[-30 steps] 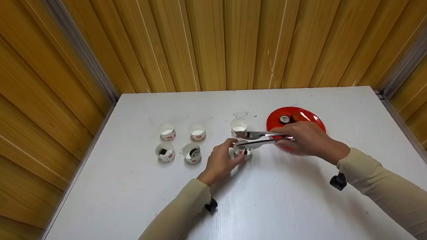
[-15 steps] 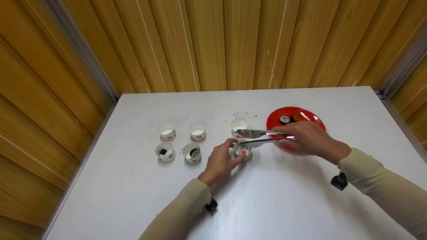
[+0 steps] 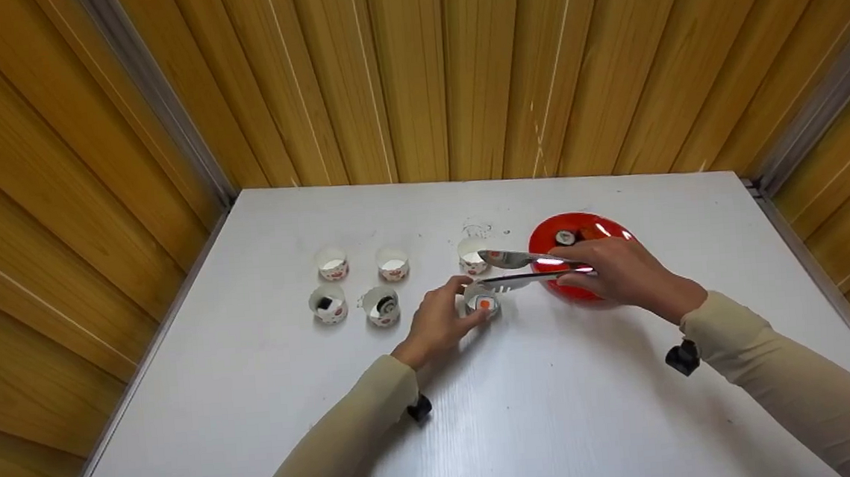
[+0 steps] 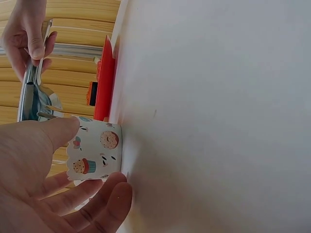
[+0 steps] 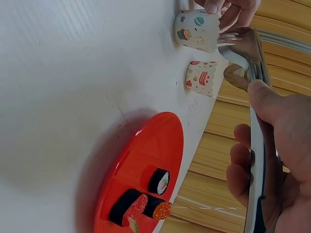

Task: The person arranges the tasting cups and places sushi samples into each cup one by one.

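My left hand [image 3: 442, 319] holds a white paper baking cup [image 4: 95, 148] with cupcake and doughnut prints, thumb on one side and fingers on the other. In that cup sits a sushi piece [image 3: 485, 304], white with an orange centre. My right hand [image 3: 622, 273] grips metal tongs [image 3: 521, 278]. Their ends stand apart over the held cup's rim, with nothing seen between them. In the right wrist view, one tong end has fork-like prongs [image 5: 226, 44] close to the cup's rim, and the other is a broad blade [image 5: 236, 75].
A red plate [image 3: 545, 237] with several sushi pieces [image 5: 159, 181] lies under and beyond my right hand. Behind the held cup stands another cup [image 3: 473, 257]. To the left are two back cups [image 3: 333, 266] and two front cups [image 3: 329, 305] with dark-and-white pieces inside.
The tongs have spread a little and shifted up and right with my right hand. The sushi piece in the held cup now shows its orange centre upward. My left hand stays put.
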{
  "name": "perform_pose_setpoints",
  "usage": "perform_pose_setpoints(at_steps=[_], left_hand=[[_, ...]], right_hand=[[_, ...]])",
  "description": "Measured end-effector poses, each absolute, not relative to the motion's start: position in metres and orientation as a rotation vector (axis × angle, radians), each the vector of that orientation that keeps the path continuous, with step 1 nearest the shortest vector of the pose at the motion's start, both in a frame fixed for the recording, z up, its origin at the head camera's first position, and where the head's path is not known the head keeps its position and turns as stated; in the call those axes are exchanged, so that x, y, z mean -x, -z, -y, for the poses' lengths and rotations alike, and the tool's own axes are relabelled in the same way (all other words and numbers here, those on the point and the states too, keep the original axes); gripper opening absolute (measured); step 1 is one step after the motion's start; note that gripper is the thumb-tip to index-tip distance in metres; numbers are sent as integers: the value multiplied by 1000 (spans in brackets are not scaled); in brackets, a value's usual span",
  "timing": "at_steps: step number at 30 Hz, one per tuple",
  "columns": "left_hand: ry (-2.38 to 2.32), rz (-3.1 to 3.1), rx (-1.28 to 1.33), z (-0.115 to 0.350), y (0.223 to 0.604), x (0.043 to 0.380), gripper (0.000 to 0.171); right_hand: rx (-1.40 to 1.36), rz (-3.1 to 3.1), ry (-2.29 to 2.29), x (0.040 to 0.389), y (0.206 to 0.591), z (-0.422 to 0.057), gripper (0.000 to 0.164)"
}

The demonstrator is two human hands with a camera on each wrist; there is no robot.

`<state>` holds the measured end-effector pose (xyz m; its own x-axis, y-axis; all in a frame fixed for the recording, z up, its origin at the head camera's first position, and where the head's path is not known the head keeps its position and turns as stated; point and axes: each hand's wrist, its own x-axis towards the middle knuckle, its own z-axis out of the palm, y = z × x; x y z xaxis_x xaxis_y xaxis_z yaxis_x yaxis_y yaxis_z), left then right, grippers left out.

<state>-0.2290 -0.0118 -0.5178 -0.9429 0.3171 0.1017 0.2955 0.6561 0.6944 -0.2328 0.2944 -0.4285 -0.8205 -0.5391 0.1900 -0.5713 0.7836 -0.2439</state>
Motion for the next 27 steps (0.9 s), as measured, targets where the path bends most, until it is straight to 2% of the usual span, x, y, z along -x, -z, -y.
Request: perform_pose_setpoints(at_steps=[9, 27], left_hand=[[-1179, -2853, -587, 16, 512, 228, 67], [-1243, -3038, -661, 57, 480, 234, 55]], right_hand=[[-849, 2867, -463, 235, 424, -307, 59], [-733, 2905, -439, 243, 426, -337, 58]])
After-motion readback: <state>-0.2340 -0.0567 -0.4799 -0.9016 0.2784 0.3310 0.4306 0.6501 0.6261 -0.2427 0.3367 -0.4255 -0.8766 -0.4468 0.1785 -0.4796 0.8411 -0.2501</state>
